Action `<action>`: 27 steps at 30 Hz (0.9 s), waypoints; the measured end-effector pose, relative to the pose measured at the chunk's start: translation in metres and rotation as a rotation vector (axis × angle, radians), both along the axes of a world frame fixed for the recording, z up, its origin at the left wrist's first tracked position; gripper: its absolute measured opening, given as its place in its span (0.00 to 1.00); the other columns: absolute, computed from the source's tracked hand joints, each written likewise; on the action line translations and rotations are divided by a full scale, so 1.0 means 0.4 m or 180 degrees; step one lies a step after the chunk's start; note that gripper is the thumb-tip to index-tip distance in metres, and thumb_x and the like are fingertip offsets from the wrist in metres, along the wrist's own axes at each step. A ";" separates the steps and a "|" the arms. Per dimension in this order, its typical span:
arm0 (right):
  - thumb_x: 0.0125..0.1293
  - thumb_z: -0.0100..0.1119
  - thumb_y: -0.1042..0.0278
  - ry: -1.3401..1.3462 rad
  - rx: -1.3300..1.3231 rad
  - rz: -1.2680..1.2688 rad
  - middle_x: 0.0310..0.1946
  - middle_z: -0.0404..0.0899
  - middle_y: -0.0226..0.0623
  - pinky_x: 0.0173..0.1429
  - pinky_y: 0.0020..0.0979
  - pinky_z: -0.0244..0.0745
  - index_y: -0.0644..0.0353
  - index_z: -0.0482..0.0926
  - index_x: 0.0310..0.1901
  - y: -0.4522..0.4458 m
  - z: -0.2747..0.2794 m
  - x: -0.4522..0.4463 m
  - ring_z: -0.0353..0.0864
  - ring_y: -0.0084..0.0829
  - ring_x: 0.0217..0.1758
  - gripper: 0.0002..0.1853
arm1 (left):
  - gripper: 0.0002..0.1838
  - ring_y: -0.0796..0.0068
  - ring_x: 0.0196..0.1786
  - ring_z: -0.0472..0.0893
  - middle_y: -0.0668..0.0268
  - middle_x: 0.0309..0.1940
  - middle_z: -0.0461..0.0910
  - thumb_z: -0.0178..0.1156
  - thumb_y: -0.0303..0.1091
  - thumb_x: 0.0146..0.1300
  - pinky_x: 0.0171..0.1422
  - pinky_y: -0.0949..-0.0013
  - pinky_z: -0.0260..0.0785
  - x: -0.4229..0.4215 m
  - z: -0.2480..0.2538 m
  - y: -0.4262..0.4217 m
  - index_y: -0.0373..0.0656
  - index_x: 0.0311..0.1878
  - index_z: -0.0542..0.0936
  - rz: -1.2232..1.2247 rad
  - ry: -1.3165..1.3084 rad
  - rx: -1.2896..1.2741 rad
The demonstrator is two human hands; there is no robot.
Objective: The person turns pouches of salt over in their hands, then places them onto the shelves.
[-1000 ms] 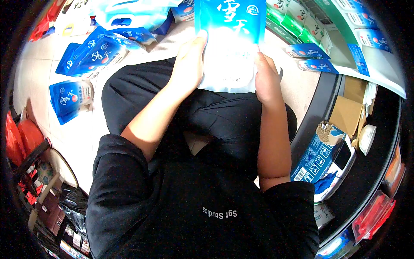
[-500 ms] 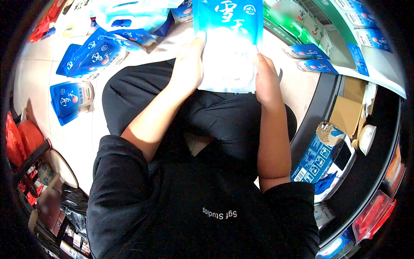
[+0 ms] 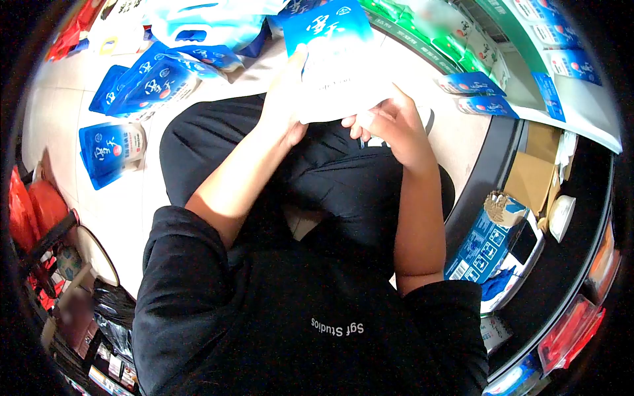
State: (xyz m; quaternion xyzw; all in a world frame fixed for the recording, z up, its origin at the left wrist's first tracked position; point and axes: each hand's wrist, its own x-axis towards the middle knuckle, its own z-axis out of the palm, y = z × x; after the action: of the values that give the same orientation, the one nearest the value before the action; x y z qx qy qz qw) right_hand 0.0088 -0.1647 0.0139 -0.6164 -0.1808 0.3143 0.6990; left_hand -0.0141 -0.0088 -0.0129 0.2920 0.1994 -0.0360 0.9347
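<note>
A blue and white pouch [image 3: 333,63] hangs tilted above my crossed legs. My left hand [image 3: 285,96] grips its left edge, thumb on the front. At the lower right corner of the pouch is my right hand [image 3: 391,125], its fingers curled in at the bottom edge, partly hidden behind it. Similar blue pouches lie on the floor to the left, some in an overlapping pile [image 3: 148,82] and some lower down [image 3: 109,152].
A clear blue-white bag with a handle [image 3: 211,26] stands at the top. Two blue pouches [image 3: 485,105] lie by the shelf edge at right. A cardboard box [image 3: 528,178] and a blue printed box [image 3: 485,247] sit on the right. Red bags [image 3: 46,208] are at left.
The pouch has tilted and shifted slightly left. My right hand has moved inward from its right side to the lower right corner, with its fingers now curled under the edge.
</note>
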 end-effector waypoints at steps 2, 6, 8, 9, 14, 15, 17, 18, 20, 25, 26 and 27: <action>0.57 0.53 0.69 -0.0019 0.0077 -0.0096 0.26 0.75 0.35 0.29 0.19 0.68 0.68 0.68 0.41 0.005 0.000 -0.002 0.73 0.21 0.25 0.13 | 0.22 0.69 0.39 0.78 0.59 0.40 0.75 0.36 0.46 0.66 0.41 0.68 0.71 0.006 -0.019 -0.003 0.37 0.50 0.66 0.0042 0.0083 -0.0111; 0.57 0.53 0.69 0.0114 -0.0321 -0.0115 0.27 0.75 0.35 0.30 0.20 0.69 0.68 0.71 0.39 0.010 -0.011 0.004 0.73 0.20 0.25 0.11 | 0.24 0.70 0.44 0.76 0.61 0.44 0.74 0.41 0.50 0.64 0.47 0.69 0.70 -0.006 -0.048 -0.004 0.41 0.53 0.66 -0.0267 0.0019 -0.0299; 0.57 0.54 0.69 0.0089 -0.0395 -0.0214 0.27 0.75 0.35 0.29 0.20 0.69 0.68 0.72 0.37 0.016 -0.010 0.002 0.73 0.20 0.25 0.11 | 0.23 0.70 0.43 0.76 0.61 0.43 0.75 0.41 0.50 0.64 0.46 0.70 0.71 -0.015 -0.049 -0.007 0.41 0.52 0.66 -0.0390 -0.0011 -0.0231; 0.57 0.54 0.69 0.0105 -0.0552 -0.0267 0.26 0.75 0.35 0.28 0.19 0.68 0.68 0.73 0.36 0.019 -0.004 0.000 0.73 0.20 0.24 0.10 | 0.22 0.71 0.42 0.77 0.62 0.41 0.75 0.41 0.49 0.64 0.45 0.70 0.71 -0.018 -0.051 -0.008 0.41 0.51 0.67 -0.0519 -0.0039 -0.0166; 0.56 0.54 0.68 0.0141 -0.0871 -0.0258 0.22 0.75 0.33 0.24 0.19 0.67 0.68 0.75 0.33 0.014 -0.005 0.004 0.72 0.19 0.21 0.09 | 0.21 0.73 0.42 0.76 0.63 0.41 0.75 0.41 0.48 0.65 0.46 0.70 0.70 -0.017 -0.056 -0.017 0.42 0.50 0.67 -0.0507 -0.0147 -0.0019; 0.56 0.55 0.68 0.0133 -0.0875 -0.0297 0.21 0.75 0.33 0.24 0.19 0.67 0.68 0.75 0.32 0.014 -0.005 0.004 0.72 0.18 0.20 0.09 | 0.20 0.73 0.43 0.75 0.63 0.41 0.75 0.41 0.48 0.65 0.46 0.70 0.69 -0.015 -0.049 -0.022 0.41 0.50 0.67 -0.0405 -0.0196 0.0120; 0.55 0.56 0.68 0.0125 -0.0879 -0.0335 0.20 0.75 0.32 0.23 0.19 0.67 0.68 0.75 0.32 0.016 -0.003 0.002 0.72 0.18 0.20 0.09 | 0.21 0.73 0.43 0.75 0.63 0.42 0.74 0.42 0.47 0.65 0.47 0.70 0.69 -0.006 -0.059 -0.027 0.41 0.51 0.67 -0.0367 -0.0151 0.0229; 0.55 0.55 0.70 0.0083 -0.0893 -0.0474 0.19 0.75 0.34 0.22 0.19 0.66 0.68 0.75 0.30 0.020 0.002 -0.001 0.71 0.18 0.18 0.08 | 0.21 0.73 0.44 0.75 0.63 0.42 0.74 0.42 0.47 0.64 0.48 0.70 0.68 -0.003 -0.062 -0.028 0.40 0.51 0.66 -0.0327 -0.0108 0.0338; 0.54 0.54 0.72 0.0042 -0.0907 -0.0608 0.18 0.75 0.36 0.21 0.19 0.65 0.69 0.75 0.29 0.022 0.002 -0.004 0.71 0.18 0.17 0.07 | 0.21 0.73 0.44 0.75 0.63 0.43 0.74 0.44 0.47 0.64 0.48 0.70 0.68 -0.006 -0.055 -0.027 0.39 0.50 0.67 -0.0342 -0.0051 0.0467; 0.48 0.61 0.71 -0.0302 -0.0958 -0.0510 0.26 0.77 0.32 0.30 0.21 0.69 0.65 0.75 0.36 0.006 -0.025 0.002 0.75 0.19 0.27 0.13 | 0.16 0.77 0.40 0.75 0.64 0.38 0.75 0.49 0.39 0.62 0.44 0.73 0.67 -0.008 -0.022 -0.030 0.36 0.45 0.71 -0.0164 -0.0079 0.0769; 0.48 0.61 0.71 -0.0301 -0.0963 -0.0509 0.26 0.77 0.32 0.30 0.21 0.69 0.65 0.75 0.36 0.008 -0.026 0.003 0.75 0.19 0.27 0.13 | 0.16 0.77 0.40 0.74 0.64 0.38 0.75 0.50 0.38 0.61 0.45 0.73 0.66 -0.008 -0.012 -0.030 0.36 0.45 0.71 -0.0091 -0.0164 0.0951; 0.46 0.63 0.71 -0.0647 -0.0951 -0.0493 0.28 0.77 0.32 0.33 0.21 0.69 0.65 0.75 0.37 0.012 -0.027 0.003 0.74 0.19 0.30 0.14 | 0.16 0.77 0.40 0.74 0.64 0.38 0.75 0.51 0.37 0.60 0.45 0.74 0.66 -0.008 -0.008 -0.031 0.36 0.46 0.71 -0.0018 -0.0250 0.1132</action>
State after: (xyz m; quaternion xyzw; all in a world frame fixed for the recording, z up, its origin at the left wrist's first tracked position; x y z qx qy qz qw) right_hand 0.0101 -0.1601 0.0029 -0.7539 -0.1538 0.2191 0.6000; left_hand -0.0174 -0.0212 -0.0162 0.4544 0.1652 0.0087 0.8753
